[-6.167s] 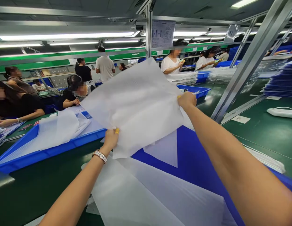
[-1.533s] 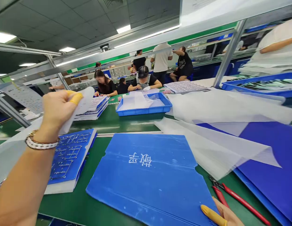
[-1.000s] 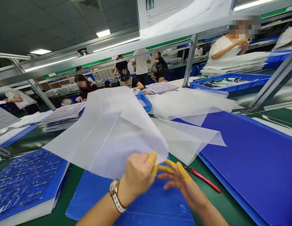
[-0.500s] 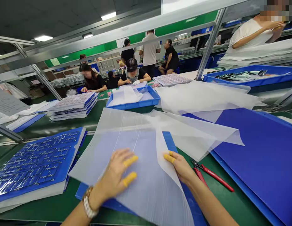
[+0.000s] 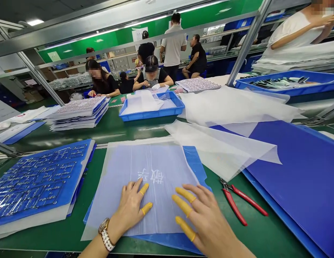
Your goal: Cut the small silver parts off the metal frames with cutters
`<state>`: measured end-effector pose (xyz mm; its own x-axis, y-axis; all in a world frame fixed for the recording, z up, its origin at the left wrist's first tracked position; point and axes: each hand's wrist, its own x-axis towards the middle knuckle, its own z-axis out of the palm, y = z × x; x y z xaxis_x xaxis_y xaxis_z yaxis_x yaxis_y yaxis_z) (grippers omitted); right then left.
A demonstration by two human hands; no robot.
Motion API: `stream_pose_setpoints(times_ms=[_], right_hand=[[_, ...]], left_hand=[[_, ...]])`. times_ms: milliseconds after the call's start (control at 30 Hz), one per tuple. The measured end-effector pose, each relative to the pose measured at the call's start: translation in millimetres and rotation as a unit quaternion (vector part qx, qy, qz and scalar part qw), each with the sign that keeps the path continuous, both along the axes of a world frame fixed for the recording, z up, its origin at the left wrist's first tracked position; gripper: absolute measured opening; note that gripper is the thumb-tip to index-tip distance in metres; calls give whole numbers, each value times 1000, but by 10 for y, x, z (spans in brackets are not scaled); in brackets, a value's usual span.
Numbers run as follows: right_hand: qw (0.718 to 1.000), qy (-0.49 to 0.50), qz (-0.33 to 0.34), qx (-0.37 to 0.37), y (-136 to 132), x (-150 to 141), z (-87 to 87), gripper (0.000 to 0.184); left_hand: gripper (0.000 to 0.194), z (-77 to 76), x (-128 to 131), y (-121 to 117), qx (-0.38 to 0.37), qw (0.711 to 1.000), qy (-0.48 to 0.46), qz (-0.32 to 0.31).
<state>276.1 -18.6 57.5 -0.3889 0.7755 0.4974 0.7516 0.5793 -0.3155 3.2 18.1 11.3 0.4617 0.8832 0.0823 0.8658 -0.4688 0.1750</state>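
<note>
A translucent white sheet (image 5: 123,161) lies nearly flat over a blue board (image 5: 195,163) in front of me. White characters (image 5: 150,176) show through it near the middle. My left hand (image 5: 133,200) rests on the sheet, fingers spread, with yellow finger cots on the thumb and index finger. My right hand (image 5: 201,211) is over the right part of the sheet, fingers apart, also wearing yellow cots; whether it touches the sheet I cannot tell. Red-handled cutters (image 5: 244,200) lie on the green table just right of the board.
At left is a stack of blue boards (image 5: 40,175) bearing clear patterned parts. More translucent sheets (image 5: 223,147) and a large blue sheet (image 5: 296,168) occupy the right. Beyond are a blue tray (image 5: 152,114), a paper stack (image 5: 78,111) and a metal frame post (image 5: 244,46). Several people sit or stand behind.
The sheet's right side was lifted and curled in my right hand; now it is let go and lies flatter. Characters now show through. My right hand has opened.
</note>
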Motion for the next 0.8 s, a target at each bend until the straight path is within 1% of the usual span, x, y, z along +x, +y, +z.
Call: stream_pose_setpoints(times_ms=[33, 100, 133, 200, 233, 300, 367, 433, 500, 567, 633, 700, 767, 800], right_hand=[[1000, -29, -3, -5, -4, -42, -61, 33], [995, -79, -57, -27, 38, -11, -220, 27], [990, -100, -89, -43, 56, 49, -301, 23], [983, -129, -107, -71, 32, 201, -418, 18], [982, -135, -103, -81, -13, 271, -444, 16], [982, -136, -86, -101, -143, 357, -432, 15], [980, -129, -91, -120, -255, 371, -378, 16], [979, -117, -117, -122, -290, 350, -348, 21], [979, -108, -142, -97, -232, 333, -383, 29], [979, -115, -150, -74, -100, 334, -485, 38], [977, -136, -144, -81, 70, 351, -613, 46], [974, -156, -126, -105, 238, 382, -714, 48], [971, -175, -106, -121, 379, 420, -758, 48], [970, -185, -98, -123, 435, 439, -763, 48]], left_hand=[[57, -6, -14, 24, -1, 1000, -3, -5], [55, -44, -71, 52, 1, 1000, -9, -19], [54, -72, -113, 56, 4, 1000, -11, -29], [53, -133, -215, 53, 12, 999, -11, -51], [52, -158, -267, 53, 16, 998, -9, -63], [52, -179, -358, 66, 22, 997, -3, -80], [54, -151, -410, 100, 34, 996, 0, -83], [58, -86, -413, 135, 48, 996, 3, -74], [62, -35, -377, 153, 60, 996, 16, -63], [63, -53, -325, 145, 61, 996, 43, -55], [61, -150, -275, 110, 57, 995, 68, -37], [59, -273, -232, 52, 57, 995, 78, -3], [57, -347, -191, -20, 60, 995, 73, 33], [56, -348, -169, -58, 60, 995, 68, 49]])
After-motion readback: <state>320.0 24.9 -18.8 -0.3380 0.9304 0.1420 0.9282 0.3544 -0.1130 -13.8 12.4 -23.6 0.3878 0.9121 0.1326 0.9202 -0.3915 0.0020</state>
